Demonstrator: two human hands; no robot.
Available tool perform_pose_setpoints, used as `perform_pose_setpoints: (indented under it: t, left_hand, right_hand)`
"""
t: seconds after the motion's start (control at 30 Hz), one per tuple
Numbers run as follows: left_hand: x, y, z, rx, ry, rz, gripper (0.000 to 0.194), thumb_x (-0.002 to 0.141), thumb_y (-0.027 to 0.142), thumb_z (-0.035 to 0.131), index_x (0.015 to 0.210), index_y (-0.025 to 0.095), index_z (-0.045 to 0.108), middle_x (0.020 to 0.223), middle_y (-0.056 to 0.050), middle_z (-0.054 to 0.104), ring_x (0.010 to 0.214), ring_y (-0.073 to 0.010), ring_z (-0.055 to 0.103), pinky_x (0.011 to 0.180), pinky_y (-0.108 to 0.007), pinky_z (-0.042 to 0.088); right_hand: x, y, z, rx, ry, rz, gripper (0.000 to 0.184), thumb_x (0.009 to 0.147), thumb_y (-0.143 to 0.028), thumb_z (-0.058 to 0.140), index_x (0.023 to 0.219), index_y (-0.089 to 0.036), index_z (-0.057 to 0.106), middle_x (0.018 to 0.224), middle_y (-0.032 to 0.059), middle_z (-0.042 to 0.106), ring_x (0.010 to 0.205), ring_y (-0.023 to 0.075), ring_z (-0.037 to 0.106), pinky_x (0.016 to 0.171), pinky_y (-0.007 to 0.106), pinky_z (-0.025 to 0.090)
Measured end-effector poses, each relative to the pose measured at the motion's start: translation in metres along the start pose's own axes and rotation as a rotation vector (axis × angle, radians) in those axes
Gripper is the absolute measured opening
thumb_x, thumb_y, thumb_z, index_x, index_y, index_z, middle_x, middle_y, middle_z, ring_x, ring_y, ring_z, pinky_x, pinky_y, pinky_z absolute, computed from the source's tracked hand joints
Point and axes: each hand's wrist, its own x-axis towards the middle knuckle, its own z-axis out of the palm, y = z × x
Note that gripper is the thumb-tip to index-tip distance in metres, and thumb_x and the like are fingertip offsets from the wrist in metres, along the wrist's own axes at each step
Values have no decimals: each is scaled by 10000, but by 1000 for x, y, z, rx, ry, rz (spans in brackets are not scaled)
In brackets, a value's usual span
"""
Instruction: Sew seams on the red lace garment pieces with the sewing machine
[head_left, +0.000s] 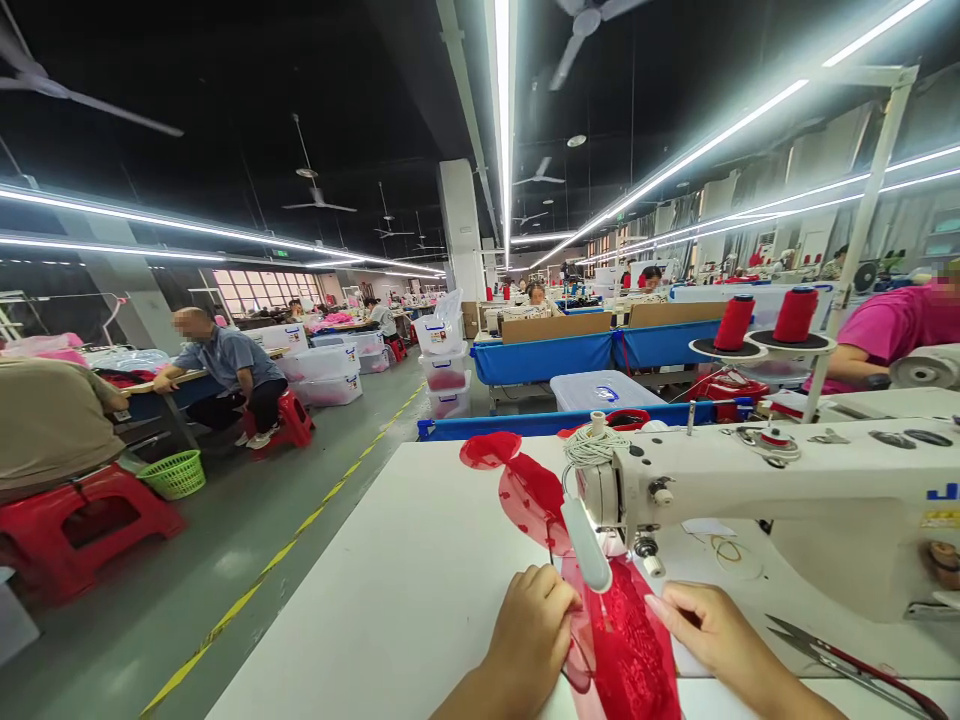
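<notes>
Red lace fabric (634,640) with sheer mesh lies under the head of a white sewing machine (720,470). My left hand (532,620) is closed on the sheer left edge of this fabric, just in front of the needle area. On the opposite side, my right hand (701,625) pinches the lace's right edge between thumb and curled fingers. A pale lamp-like piece (586,545) hangs before the needle and hides the presser foot. Beyond the machine head, more sheer red fabric (529,490) spreads over the white table (375,580).
Scissors (847,660) lie right of my right hand. Red thread cones (795,315) stand behind the machine. A lidded plastic bin (604,390) is beyond the table. Co-workers sit left on red stools (289,420), and a person in pink (892,330) sits at right.
</notes>
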Motion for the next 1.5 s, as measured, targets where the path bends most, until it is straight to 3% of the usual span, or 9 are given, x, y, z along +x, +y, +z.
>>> perform_pose_setpoints:
  t: [0.1,0.17,0.3,0.43,0.57,0.7,0.93,1.1,1.5]
  left_hand:
    - [-2,3,-5,-12,9,8,325,763,-29,438,958,195,569,971,-56,576,873,-204,507,747,-332,378]
    - [-2,8,-9,-55,52,58,298,816,13,424,1004,198,561,973,-62,573,879,-205,509,759,-333,393]
    - [-2,13,-10,-126,98,321,183,944,238,425,1080,199,541,980,-71,594,867,-207,535,762,-326,417]
    - [-1,3,5,27,113,488,303,997,409,337,1021,195,550,881,-69,605,774,-207,544,671,-324,401]
    - [0,-7,21,155,178,523,306,988,417,342,873,198,522,727,-38,567,631,-183,511,549,-314,339]
    - [-1,0,16,176,223,518,234,946,342,406,750,213,414,651,-4,533,545,-158,472,493,-298,294]
    - [3,18,-10,166,115,445,181,941,200,414,761,212,395,705,-5,560,594,-161,518,540,-264,364]
    - [6,16,-7,168,125,509,202,954,199,390,753,209,396,697,-8,554,606,-166,529,538,-259,383]
    - [5,16,-6,137,44,449,148,960,163,394,858,212,489,745,-16,582,634,-183,550,550,-271,409]
  right_hand:
    - [-1,-5,-1,-7,17,8,587,858,-710,372,592,-216,198,602,-32,226,582,131,256,548,280,234]
    - [-1,-6,0,-14,24,13,593,849,-720,369,588,-216,197,597,-32,230,580,131,258,548,280,234]
    - [-1,-4,2,-29,20,14,599,850,-737,336,582,-215,218,593,-27,260,583,134,287,554,277,251]
    - [0,-4,4,-49,26,9,609,842,-757,316,580,-217,210,587,-26,263,580,134,291,554,280,254]
    - [0,-8,5,-55,42,1,572,859,-702,337,579,-222,202,582,-31,252,570,131,284,539,280,247]
    - [-1,-12,3,-58,75,3,512,870,-596,384,577,-222,194,571,-36,242,563,127,269,533,281,232]
    - [1,-14,-3,-80,104,40,456,853,-471,442,547,-213,224,554,-36,276,567,126,292,562,293,224]
    - [1,-15,-4,-94,89,34,428,844,-417,452,543,-213,226,544,-38,292,556,120,286,549,291,210]
    - [-1,-13,-6,-127,82,-31,435,860,-356,490,542,-202,235,533,-43,295,540,110,286,533,282,205]
